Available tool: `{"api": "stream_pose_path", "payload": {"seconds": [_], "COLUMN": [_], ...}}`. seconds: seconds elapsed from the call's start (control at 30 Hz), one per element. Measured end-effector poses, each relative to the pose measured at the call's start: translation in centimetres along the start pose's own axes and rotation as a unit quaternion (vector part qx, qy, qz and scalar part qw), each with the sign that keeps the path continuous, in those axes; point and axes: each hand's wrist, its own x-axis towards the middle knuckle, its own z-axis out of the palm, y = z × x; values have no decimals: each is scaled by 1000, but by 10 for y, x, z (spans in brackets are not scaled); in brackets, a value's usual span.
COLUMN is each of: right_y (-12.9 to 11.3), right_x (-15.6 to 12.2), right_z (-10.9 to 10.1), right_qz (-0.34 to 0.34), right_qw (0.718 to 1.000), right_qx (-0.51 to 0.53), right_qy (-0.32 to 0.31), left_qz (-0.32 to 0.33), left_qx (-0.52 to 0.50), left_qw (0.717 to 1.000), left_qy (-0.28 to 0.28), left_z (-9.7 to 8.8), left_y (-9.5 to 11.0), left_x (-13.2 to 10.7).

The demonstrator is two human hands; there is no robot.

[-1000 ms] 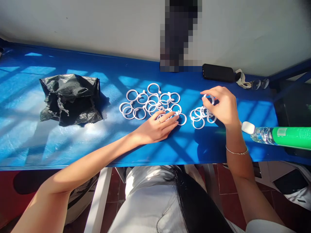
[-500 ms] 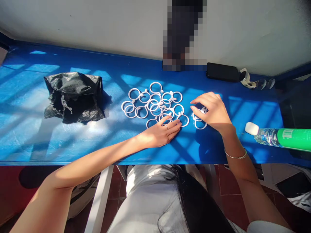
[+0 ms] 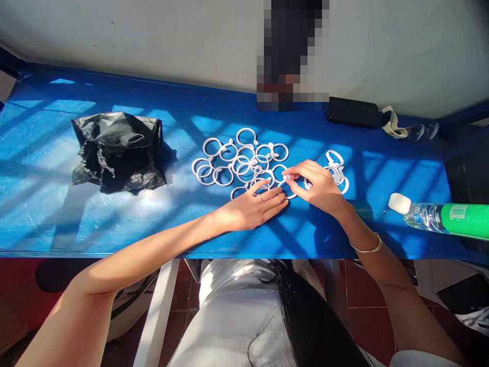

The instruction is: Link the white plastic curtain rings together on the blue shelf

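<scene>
A spread of white plastic curtain rings (image 3: 254,162), each with a small eyelet, overlaps on the blue table. My left hand (image 3: 254,210) lies flat with outstretched fingers over the near edge of the spread, covering parts of some rings. Thumb and index finger of my right hand (image 3: 323,189) pinch the small eyelet of one curtain ring (image 3: 287,177) at the spread's right side. Just beyond that hand is a smaller group of white rings (image 3: 337,176), partly hidden behind it.
A crumpled black plastic bag (image 3: 118,153) stands on the blue table (image 3: 183,224) at left. A bottle with a green label (image 3: 464,219) lies at right. Along the wall are a black phone-like object (image 3: 353,112) and a white-strapped item (image 3: 393,125). A pixelated area covers part of the wall.
My right hand has moved left from the smaller ring group to the main spread and now pinches a ring there. More of the smaller group shows. My left hand stays in place.
</scene>
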Motion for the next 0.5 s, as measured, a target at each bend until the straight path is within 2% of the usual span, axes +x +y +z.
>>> {"api": "stream_pose_path", "payload": {"seconds": [0.1, 0.2, 0.33, 0.5], "right_y": [-7, -12, -14, -21], "right_x": [0, -1, -1, 1], "right_z": [-1, 3, 11, 18], "right_qz": [67, 124, 170, 209], "right_qw": [994, 977, 938, 887], "right_qx": [73, 163, 292, 403], "right_qy": [40, 60, 74, 82], "left_qz": [-28, -69, -119, -169], "left_qx": [9, 7, -1, -2], "left_qw": [998, 993, 986, 971], "left_qy": [52, 97, 118, 172], "left_z": [0, 2, 5, 3], "left_y": [-3, -8, -14, -18], "left_x": [-1, -1, -1, 2]}}
